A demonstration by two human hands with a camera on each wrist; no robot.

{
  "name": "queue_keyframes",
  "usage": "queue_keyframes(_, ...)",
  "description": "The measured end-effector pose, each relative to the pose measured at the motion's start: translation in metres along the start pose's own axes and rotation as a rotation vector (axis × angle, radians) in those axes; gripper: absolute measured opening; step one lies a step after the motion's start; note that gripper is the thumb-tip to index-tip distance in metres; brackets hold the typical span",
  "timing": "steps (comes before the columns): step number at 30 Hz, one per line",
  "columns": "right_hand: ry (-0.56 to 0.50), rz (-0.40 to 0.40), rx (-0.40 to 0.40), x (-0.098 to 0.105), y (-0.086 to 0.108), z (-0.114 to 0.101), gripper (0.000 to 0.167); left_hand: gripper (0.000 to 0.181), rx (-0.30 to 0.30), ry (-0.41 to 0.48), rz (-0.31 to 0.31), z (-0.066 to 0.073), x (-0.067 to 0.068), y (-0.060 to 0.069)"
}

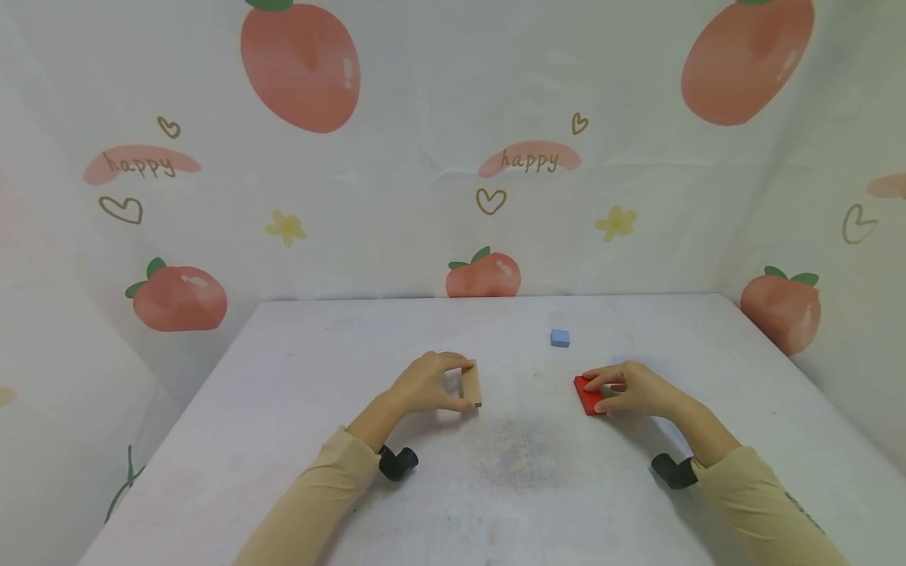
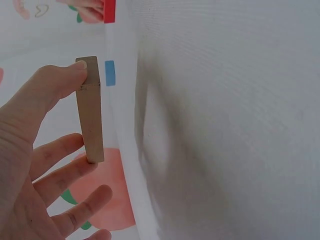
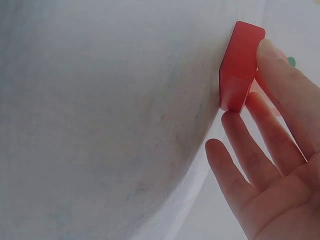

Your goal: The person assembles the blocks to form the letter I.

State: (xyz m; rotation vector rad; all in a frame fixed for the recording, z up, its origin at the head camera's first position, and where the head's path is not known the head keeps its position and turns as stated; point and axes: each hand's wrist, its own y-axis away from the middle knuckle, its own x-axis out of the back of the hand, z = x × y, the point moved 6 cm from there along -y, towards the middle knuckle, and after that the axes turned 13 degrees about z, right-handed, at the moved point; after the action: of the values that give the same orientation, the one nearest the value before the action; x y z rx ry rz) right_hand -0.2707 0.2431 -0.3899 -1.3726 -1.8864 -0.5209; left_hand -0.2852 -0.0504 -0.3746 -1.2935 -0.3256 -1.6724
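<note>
Fruit-printed pale backdrop (image 1: 418,118) behind a smudged white table (image 1: 524,440)

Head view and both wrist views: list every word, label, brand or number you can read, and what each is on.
"happy": left pink patch on the backdrop.
"happy": middle pink patch on the backdrop.
Dark marking on the right sleeve: too small to read.
Wooden block, red block, blue block: no text visible.

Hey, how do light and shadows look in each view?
Head view: fairly even light, soft shadows on the table; left wrist view: dimmer, broad shadow right of the wooden block; right wrist view: darker toward the left edge, red block fairly crisp.
</note>
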Motion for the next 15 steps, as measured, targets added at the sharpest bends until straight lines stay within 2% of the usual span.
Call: queue_keyframes(15, -0.001, -0.001, 0.0, -0.0003, -0.0002, 0.0006, 0.03, 0.063, -0.013, 0.004, -0.008, 0.0054, -0.0075, -0.007)
